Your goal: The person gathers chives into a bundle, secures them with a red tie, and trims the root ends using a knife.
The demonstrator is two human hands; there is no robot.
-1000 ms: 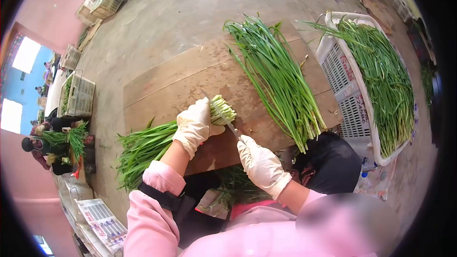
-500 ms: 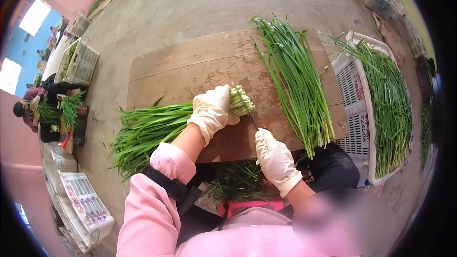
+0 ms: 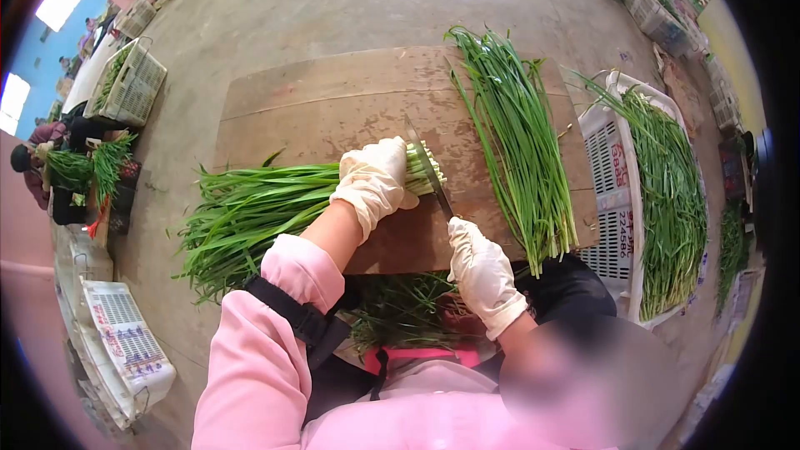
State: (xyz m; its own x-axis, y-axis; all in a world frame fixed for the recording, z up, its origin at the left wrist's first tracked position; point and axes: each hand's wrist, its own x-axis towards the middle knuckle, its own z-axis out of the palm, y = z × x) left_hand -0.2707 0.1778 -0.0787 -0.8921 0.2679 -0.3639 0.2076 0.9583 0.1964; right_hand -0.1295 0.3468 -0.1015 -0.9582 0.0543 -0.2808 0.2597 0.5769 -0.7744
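Left hand (image 3: 375,182) gripping chive bundle (image 3: 267,208) on wooden board (image 3: 333,108), right hand (image 3: 481,271) closed on knife (image 3: 428,168).

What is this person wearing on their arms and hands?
Both hands are in thin cream-white gloves with loose, wrinkled cuffs: the left hand and the right hand. The left arm has a pink sleeve that ends in a gathered cuff short of the glove. A black strap wraps across it. The right arm's sleeve is mostly hidden.
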